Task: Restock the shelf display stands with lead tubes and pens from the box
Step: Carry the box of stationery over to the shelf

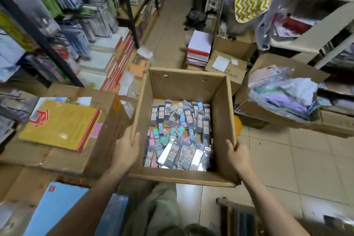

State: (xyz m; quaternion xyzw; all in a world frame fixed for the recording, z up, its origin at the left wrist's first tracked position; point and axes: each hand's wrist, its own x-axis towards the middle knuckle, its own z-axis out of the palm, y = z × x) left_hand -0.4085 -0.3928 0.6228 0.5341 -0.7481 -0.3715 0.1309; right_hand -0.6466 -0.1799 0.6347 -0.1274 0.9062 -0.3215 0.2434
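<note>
Two hands: both grip one open cardboard box (220, 105) at centre frame, raised off the tiled floor (277, 159).
Left hand (125, 149): clasps the box's left wall, thumb hooked over the rim, fingers out of sight on the outside.
Right hand (237, 156): clasps the right wall near the lower corner, thumb inside, fingers wrapped outside.
Lead tubes (180, 134): a loose heap on the box bottom, grey packets with red-and-white labels mixed with pink, green and blue ones; no pens can be told apart.
Shelves (47, 15): upper left of the frame, packed with blurred stationery.
Yellow packet (59, 126): lies on a closed carton at mid left, just beside the box.
Paper stack (199, 48): above the box, on the floor.
Open carton of plastic-wrapped goods (283, 90): mid right.
</note>
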